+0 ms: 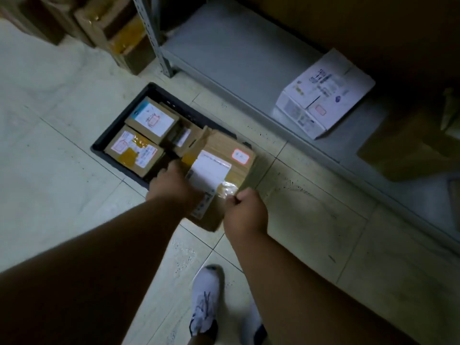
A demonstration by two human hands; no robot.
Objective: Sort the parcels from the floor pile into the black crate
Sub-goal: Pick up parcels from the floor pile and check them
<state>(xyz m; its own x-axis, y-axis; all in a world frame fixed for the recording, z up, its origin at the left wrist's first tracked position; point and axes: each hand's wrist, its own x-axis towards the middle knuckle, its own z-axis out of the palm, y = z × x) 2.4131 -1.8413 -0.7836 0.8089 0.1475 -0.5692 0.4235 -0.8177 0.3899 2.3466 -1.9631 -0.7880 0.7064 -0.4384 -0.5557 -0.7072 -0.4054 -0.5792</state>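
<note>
A black crate (109, 139) sits on the tiled floor at the centre. Inside it lie a brown parcel with a white label (152, 118), a second taped brown parcel (134, 151) and a smaller one (183, 135) partly hidden. I hold a larger brown cardboard parcel (221, 165) with a white label and red sticker over the crate's near right corner. My left hand (173, 186) grips its left edge. My right hand (245, 211) grips its near right corner.
A grey metal shelf (236, 58) runs along the right, with a white printed box (323, 95) on its lowest level. Brown cartons (117, 31) are stacked at the upper left. My white shoe (205, 302) stands on the tiles below.
</note>
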